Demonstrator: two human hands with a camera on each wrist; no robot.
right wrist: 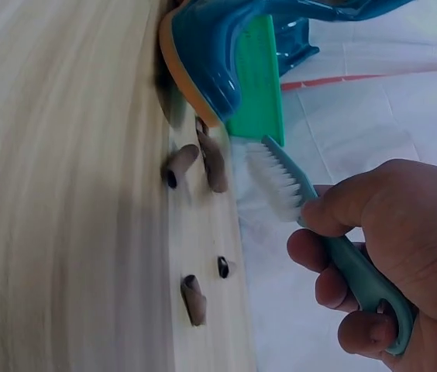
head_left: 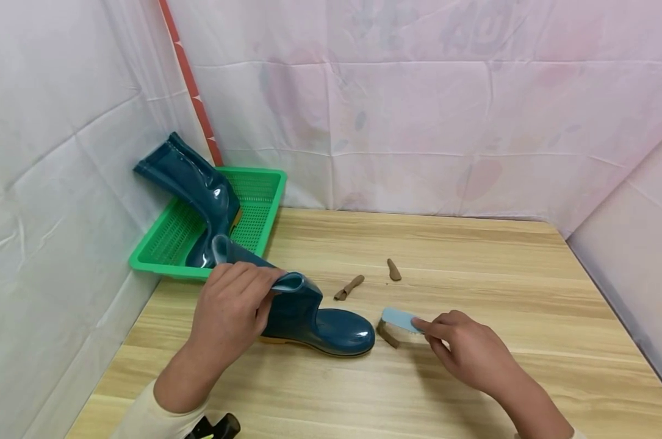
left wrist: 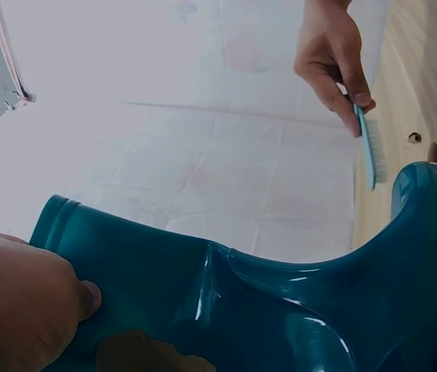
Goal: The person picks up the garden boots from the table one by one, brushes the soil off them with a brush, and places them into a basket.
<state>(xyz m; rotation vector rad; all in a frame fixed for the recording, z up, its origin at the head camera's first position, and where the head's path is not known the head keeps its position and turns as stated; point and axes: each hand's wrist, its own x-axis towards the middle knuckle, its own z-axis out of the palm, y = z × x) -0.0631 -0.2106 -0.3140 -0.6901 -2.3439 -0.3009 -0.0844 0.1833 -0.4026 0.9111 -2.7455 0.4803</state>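
Note:
A dark blue-green rubber boot stands on the table with its toe to the right. My left hand grips the boot's folded shaft near the top opening. A brown patch shows on the shaft in the left wrist view. My right hand holds a light blue brush by its handle, thumb along the back. The brush's white bristles are just off the toe, apart from the boot. Beside the toe lies a curled brown piece, partly behind the brush.
Two more brown pieces, one rolled and one tapered, lie beyond the toe. A green basket at the back left holds a second boot, leaning on the cloth wall. A black object is at the front edge.

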